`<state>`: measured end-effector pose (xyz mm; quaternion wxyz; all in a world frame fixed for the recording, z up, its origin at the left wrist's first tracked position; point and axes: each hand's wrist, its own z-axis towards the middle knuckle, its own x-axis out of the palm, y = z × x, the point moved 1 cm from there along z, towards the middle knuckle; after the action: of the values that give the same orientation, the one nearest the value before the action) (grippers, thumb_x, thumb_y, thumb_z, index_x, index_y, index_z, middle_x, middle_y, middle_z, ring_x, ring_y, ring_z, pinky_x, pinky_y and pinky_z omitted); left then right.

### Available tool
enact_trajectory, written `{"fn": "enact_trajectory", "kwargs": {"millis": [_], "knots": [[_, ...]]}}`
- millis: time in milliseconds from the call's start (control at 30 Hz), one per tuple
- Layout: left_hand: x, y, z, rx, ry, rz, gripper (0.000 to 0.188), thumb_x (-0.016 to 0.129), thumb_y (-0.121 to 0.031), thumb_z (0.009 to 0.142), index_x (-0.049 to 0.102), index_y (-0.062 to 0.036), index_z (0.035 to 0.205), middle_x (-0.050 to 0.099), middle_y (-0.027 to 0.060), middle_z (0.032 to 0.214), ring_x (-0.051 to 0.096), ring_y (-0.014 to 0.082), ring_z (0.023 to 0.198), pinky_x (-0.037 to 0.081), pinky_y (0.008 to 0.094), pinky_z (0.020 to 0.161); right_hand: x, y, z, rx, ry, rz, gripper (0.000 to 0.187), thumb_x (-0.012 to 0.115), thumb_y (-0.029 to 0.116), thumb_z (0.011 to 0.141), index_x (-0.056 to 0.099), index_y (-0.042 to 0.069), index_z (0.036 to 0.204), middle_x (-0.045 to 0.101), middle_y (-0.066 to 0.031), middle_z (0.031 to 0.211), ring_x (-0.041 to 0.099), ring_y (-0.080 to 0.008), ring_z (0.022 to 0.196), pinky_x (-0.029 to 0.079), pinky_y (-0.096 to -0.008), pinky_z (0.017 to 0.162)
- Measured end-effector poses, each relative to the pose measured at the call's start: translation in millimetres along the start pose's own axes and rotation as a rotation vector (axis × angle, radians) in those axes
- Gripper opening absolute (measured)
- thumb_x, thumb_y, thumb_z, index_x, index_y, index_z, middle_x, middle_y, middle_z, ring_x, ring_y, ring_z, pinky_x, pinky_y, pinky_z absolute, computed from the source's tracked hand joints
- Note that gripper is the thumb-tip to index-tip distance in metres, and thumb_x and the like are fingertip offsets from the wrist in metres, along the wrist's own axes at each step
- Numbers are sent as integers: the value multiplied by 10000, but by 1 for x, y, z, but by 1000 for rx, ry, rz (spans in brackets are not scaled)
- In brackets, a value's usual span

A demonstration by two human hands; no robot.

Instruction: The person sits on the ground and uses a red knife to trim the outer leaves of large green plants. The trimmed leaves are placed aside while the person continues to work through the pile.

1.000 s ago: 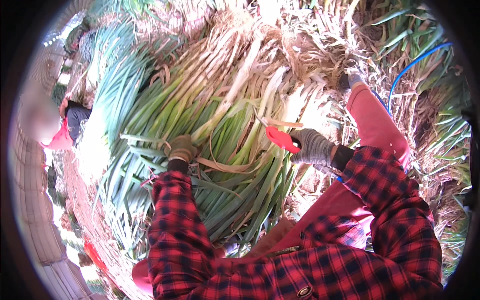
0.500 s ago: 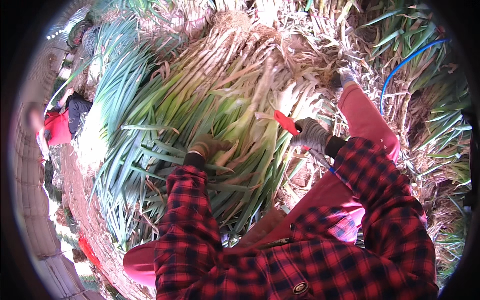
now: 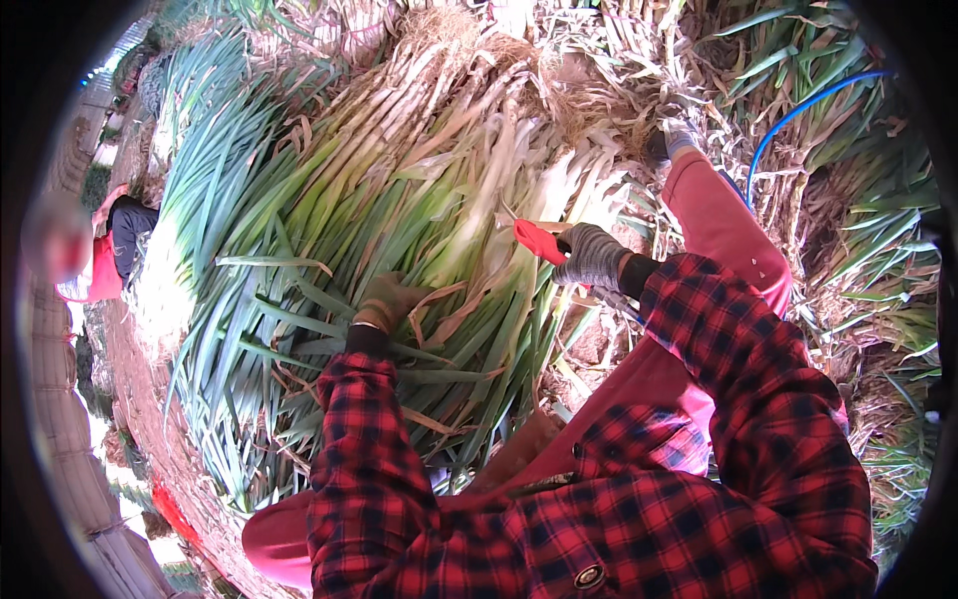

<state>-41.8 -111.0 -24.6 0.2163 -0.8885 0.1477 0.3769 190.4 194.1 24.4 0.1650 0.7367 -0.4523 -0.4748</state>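
Note:
A broad pile of long green onions lies before me, pale stalks and roots toward the far side and green leaves toward me. My left hand, in a brownish glove, is closed around some of the green leaves in the middle of the pile; its fingertips are partly hidden among them. In a grey striped glove, my right hand grips a red air blow gun. Its thin nozzle points up and left over the pale stalks. Below that hand, the hose is mostly hidden by my sleeve.
A blue hose curves over the stalks at the right. More green onions lie along the right side. My outstretched leg borders the pile. At far left sits another person in a red top, beside a strip of bare soil.
The view has shifted slightly, so the pile appears a little further left. My right hand has brought the blow gun slightly left over the stalks; my left hand stays among the leaves.

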Motion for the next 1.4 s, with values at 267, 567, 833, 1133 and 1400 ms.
{"fn": "enact_trajectory", "kwargs": {"millis": [267, 567, 833, 1133, 1400], "knots": [[-1, 23, -4, 58, -10, -55, 869, 833, -561, 589, 664, 98, 1130, 712, 238, 1013, 688, 321, 956, 521, 402, 815, -29, 2, 73, 18, -91, -148, 477, 787, 354, 642, 700, -40, 896, 663, -191, 722, 630, -266, 629, 498, -392, 658], [-4, -10, -18, -28, -33, -304, 762, 859, -490, 607, 695, 79, 1087, 723, 203, 924, 694, 255, 866, 530, 367, 748, -78, -13, 134, 114, -289, -189, 481, 821, 365, 614, 728, -12, 898, 674, -172, 739, 658, -262, 681, 511, -370, 682], [0, 9, -20, -89, -113, -203, 814, 838, -514, 630, 663, 64, 1177, 730, 206, 997, 708, 266, 935, 538, 374, 798, -61, -3, 101, 184, -182, -130, 520, 835, 356, 627, 717, -34, 950, 702, -207, 850, 697, -321, 819, 534, -386, 787], [55, -24, -46, 198, 147, -360, 709, 858, -452, 654, 680, 52, 1120, 728, 178, 977, 700, 251, 891, 530, 356, 802, -22, 32, -9, -168, -20, -15, 494, 792, 308, 643, 682, -44, 972, 695, -200, 804, 680, -296, 736, 521, -378, 741], [18, -78, -71, 130, -363, -417, 616, 854, -446, 666, 703, 11, 1051, 721, 175, 960, 689, 266, 859, 535, 362, 810, -11, 43, -29, -260, 8, 103, 441, 791, 277, 628, 655, -25, 920, 651, -202, 770, 651, -325, 728, 500, -395, 734]]}}
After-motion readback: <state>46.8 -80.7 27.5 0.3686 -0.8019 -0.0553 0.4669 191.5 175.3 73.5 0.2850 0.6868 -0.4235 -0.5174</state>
